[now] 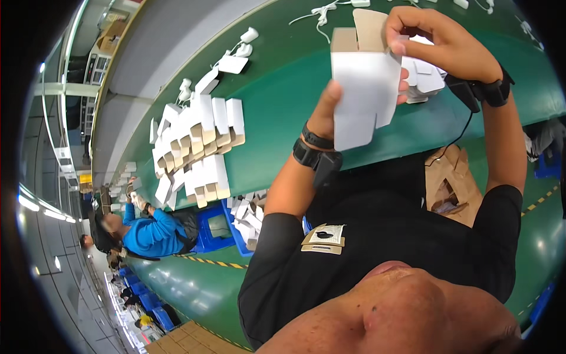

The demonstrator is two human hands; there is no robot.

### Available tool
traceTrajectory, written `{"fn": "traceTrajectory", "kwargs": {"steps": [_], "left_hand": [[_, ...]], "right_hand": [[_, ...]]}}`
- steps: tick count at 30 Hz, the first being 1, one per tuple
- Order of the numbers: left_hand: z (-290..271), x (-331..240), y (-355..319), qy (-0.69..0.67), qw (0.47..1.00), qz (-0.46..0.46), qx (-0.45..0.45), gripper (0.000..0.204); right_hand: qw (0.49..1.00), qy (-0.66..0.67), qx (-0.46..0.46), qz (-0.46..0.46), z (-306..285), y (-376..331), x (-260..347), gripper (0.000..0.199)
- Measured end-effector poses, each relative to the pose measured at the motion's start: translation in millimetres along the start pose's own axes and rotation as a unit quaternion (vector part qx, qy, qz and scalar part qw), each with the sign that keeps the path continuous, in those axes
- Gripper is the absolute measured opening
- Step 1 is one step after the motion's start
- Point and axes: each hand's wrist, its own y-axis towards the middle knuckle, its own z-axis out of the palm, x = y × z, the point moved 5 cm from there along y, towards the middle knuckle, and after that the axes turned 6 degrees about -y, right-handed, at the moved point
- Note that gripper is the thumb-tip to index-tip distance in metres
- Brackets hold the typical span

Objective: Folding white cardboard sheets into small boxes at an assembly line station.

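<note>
A small white cardboard box (365, 88) with brown inner faces is held up above the green table. My left hand (323, 115) is closed round it from below, thumb on the near side and fingertips showing at its right edge. One end flap (370, 29) stands raised at the top. There my right hand (451, 44) pinches the upper right corner between thumb and forefinger. At the lower end another white flap hangs down. Whether anything lies inside the box is hidden.
Many white boxes (203, 127) lie stacked on the green table (277, 100) at left; more white pieces (423, 82) lie behind my right hand. White cabled devices (247, 36) line the far side. A blue bin (239, 236) holds white boxes. A person in blue (156, 233) works further left.
</note>
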Motion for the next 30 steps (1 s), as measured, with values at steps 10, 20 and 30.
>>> {"fn": "traceTrajectory", "kwargs": {"steps": [10,20,30], "left_hand": [[-9.9,-40.1,-76.6,0.312,0.907,0.25,-0.136,0.088],[-32.6,-17.6,-106.6,0.328,0.919,0.144,-0.163,0.057],[-42.4,-8.8,-116.7,0.208,0.95,0.105,-0.207,0.081]], "right_hand": [[0.974,0.146,-0.147,-0.096,98.1,-1.9,12.5,0.056],[0.945,0.308,-0.104,-0.047,153.9,4.5,3.3,0.02],[0.955,0.158,-0.206,-0.144,161.2,10.8,7.6,0.017]]}}
